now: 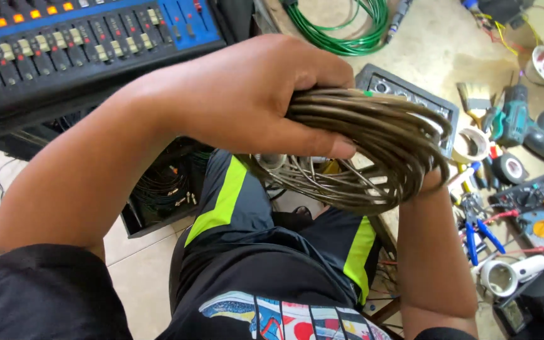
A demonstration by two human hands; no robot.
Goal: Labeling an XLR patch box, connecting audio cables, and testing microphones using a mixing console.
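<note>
I am gripping a coil of grey-olive cable [373, 148] with the left hand [247, 101]; fingers are wrapping over the top of the bundle and the thumb is pressing in from below, so the hand is clamped on the coil. This grip is, I judge, keeping the many loops gathered so that they are not springing apart.

The right hand [432, 182] is mostly hiding behind the coil's far edge; only the wrist and forearm are showing, rising to meet the loops. I cannot tell whether those fingers are closed on the cable or only steadying it.

The coil is hanging in the air above my lap, over the black shorts with yellow-green stripes [221, 204]. Its long axis is running roughly left to right across the view, with the loops fanning out and sagging down on the side away from the left hand. A few metal connector ends [271, 162] are dangling just under the left thumb, pointing down.

Relative to the coil: an audio mixing desk [64, 44] is lying up and to the left; a green cable coil [347, 28] is lying above on the floor; a metal connector panel box [410, 94] is sitting just behind. Beyond the coil on the right-hand side, tape rolls [470, 145], a teal power drill [517, 123], blue-handled pliers [476, 233] and a multimeter [539, 217] are lying scattered.
</note>
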